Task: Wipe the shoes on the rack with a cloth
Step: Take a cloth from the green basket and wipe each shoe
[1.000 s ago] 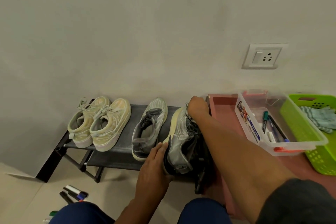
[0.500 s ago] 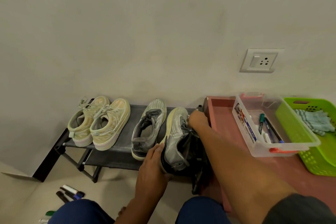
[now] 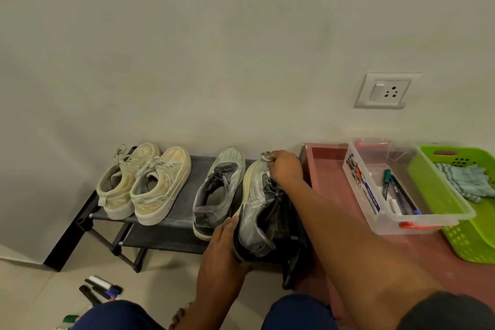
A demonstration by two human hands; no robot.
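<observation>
A low black shoe rack stands against the wall with two pairs of shoes on it. At its right end a grey sneaker lies tilted on its side. My left hand holds this sneaker at the heel. My right hand grips a small grey cloth and presses it on the sneaker's toe. Its grey mate stands upright just to the left. A pale cream pair sits at the rack's left end.
A pink tray lies to the right of the rack. On it stand a clear plastic box with pens and a green basket holding a striped cloth. Markers lie on the floor at the lower left. A wall socket is above.
My right hand with the cloth slid back along the sneaker and then forward again to the toe. My left hand stayed on the heel.
</observation>
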